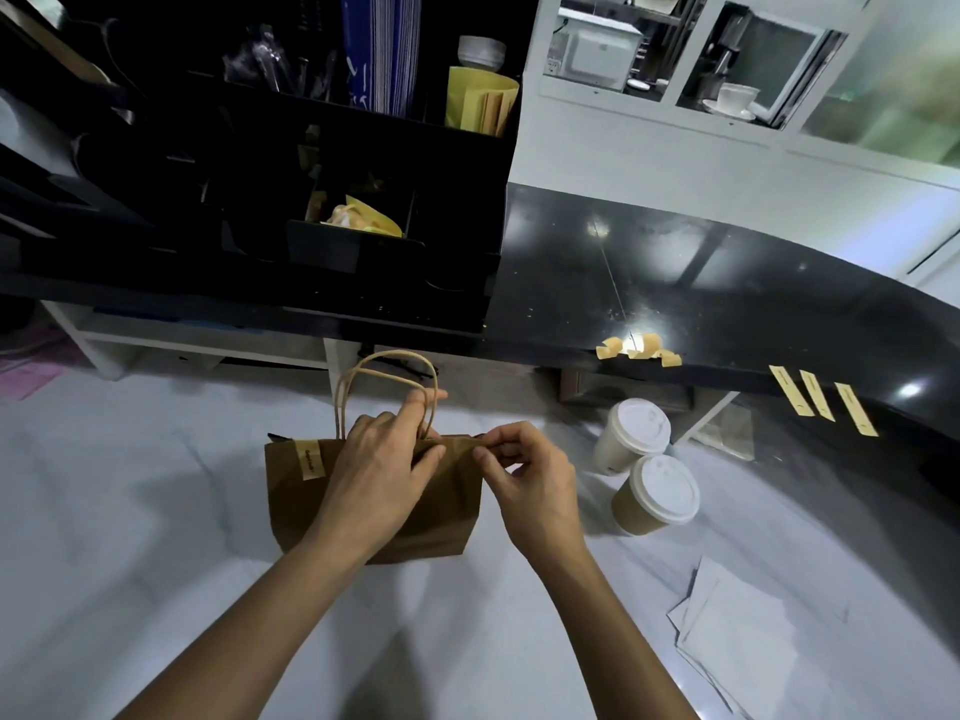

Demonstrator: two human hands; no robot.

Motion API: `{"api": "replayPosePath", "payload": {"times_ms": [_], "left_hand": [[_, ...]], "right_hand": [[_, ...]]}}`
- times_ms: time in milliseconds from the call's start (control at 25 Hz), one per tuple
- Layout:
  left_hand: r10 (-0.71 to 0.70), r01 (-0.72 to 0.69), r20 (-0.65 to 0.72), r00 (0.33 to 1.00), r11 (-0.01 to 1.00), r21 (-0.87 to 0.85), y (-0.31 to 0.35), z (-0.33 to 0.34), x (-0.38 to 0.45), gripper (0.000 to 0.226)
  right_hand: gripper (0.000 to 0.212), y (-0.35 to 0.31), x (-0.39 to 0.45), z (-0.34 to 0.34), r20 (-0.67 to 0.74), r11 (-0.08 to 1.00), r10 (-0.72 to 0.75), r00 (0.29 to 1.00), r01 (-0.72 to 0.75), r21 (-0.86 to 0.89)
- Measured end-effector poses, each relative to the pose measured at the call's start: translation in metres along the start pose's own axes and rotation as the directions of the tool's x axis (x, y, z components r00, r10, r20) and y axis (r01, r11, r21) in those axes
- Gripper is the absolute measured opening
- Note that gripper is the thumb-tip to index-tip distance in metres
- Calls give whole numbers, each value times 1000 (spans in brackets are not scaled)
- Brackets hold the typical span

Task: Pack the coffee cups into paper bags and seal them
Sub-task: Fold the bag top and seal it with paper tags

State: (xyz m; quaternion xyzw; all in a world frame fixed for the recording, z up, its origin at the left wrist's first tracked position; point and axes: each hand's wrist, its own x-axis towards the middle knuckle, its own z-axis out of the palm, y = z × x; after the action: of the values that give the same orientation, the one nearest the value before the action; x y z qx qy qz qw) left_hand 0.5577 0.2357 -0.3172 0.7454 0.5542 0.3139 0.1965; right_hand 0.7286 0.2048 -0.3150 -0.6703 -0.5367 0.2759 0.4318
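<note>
Brown paper makes the bag (374, 506), which stands on the white worktop (130, 511) in the middle of the view, with its top edge folded shut. The left hand (384, 459) lies over the front of the bag and presses the fold; its thumb and fingers are curled round the top edge, and one finger points up beside the twisted paper handles (387, 379). The right hand (524, 475) is at the right corner of the bag top, and its thumb and forefinger pinch that corner. I cannot tell if a sticker is between these fingers. One tan sticker (310, 459) already sits on the left part of the bag top, over the fold.

To the right of the bag stand two cups (649, 465) with white lids, touching each other; the nearer one has a brown sleeve. Behind the bag and to its right a black counter (675, 283) runs higher than the worktop. On its near edge, right of the bag, hang three tan sticker strips (821, 402), and some crumpled tan paper bits (639, 350) lie beside them. Behind the bag, to the left, a black organiser (363, 200) holds yellow sleeves and blue packets. White papers (737, 636) lie on the worktop to the right of the bag, nearer to the person.
</note>
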Motion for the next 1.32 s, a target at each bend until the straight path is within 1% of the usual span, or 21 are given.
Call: {"api": "replayPosePath", "payload": {"times_ms": [120,200,240,280,320,360,400,440,520,600,640,760,840,1040,1160,1320], "left_hand": [[-2,2,-15,1000,1000,3,0,1,-1,56],[-4,4,-22,1000,1000,-3,1,1,-2,55],[-4,4,-30,1000,1000,-1,2,1,-3,54],[-5,5,-33,999,1000,-1,2,1,-3,53],[-10,10,-29,1000,1000,-1,2,1,-4,52],[-15,15,-22,1000,1000,-1,3,1,-4,50],[-23,23,-15,1000,1000,1,3,0,-5,49],[-31,31,-10,999,1000,2,3,0,-5,49],[-37,37,-8,999,999,-1,3,0,-6,49],[-33,33,-10,999,999,-1,4,0,-7,49],[-30,30,-12,999,1000,-2,4,0,-7,49],[-31,31,-15,999,1000,-6,4,0,-6,50],[-36,36,-14,999,999,-3,3,0,-7,50],[-46,46,-1,999,999,-1,4,-1,-8,49],[-52,52,-1,999,999,-4,6,-2,-7,49],[-47,47,-11,999,999,2,8,-3,-8,48]], "right_hand": [[8,-1,10,-11,-32,988,105,994,-101,114],[22,0,28,-27,-85,951,246,966,-223,214],[32,1,41,-36,-101,899,356,929,-311,309],[39,0,54,-47,-83,816,474,876,-402,415],[45,-2,67,-57,-39,720,572,819,-479,502],[49,-3,78,-66,9,636,636,771,-531,561],[53,-3,88,-73,41,579,670,741,-556,596],[55,-4,96,-78,60,546,685,726,-566,617],[61,-7,107,-83,100,505,692,715,-578,641],[60,-11,114,-84,138,467,700,701,-596,653],[54,-13,116,-84,146,456,707,692,-604,654],[29,-14,119,-83,130,454,726,675,-613,647],[17,-14,119,-84,107,469,732,673,-612,637],[12,-14,117,-85,59,505,727,684,-591,629],[13,-16,111,-81,40,574,674,738,-557,600],[10,-16,87,-72,87,697,559,824,-525,489]]}}
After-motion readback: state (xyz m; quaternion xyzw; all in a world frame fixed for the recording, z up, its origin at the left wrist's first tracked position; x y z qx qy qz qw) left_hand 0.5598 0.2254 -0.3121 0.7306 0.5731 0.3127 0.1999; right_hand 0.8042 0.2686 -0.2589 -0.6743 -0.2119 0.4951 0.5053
